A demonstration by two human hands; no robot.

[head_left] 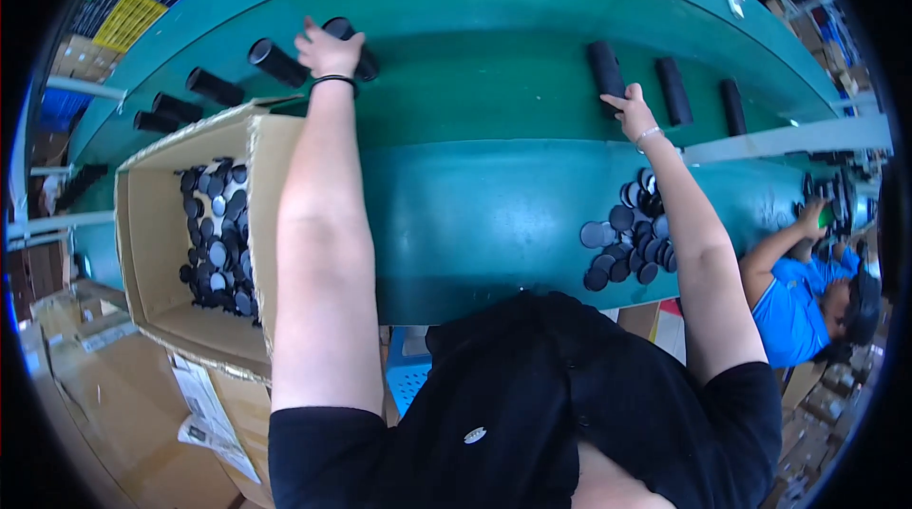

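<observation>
My left hand (330, 51) is at the far side of the green work surface, fingers and thumb closed around a black cylinder (367, 65). Part of that cylinder is hidden behind the hand. Off to the right, my right hand (635, 115) touches the near end of another black cylinder (604, 67). Its index finger is stretched out and its thumb stands apart, beside the cylinder rather than around it. Between this hand's forearm and my body lies a loose pile of black discs (622, 241).
Left of my left hand stand several black cylinders (215, 87); two more, including one ribbed cylinder (674, 91), are at the right. An open cardboard box (176, 319) holds many black discs. A metal rail (788, 141) crosses at right. A person in blue (798, 305) works beyond it.
</observation>
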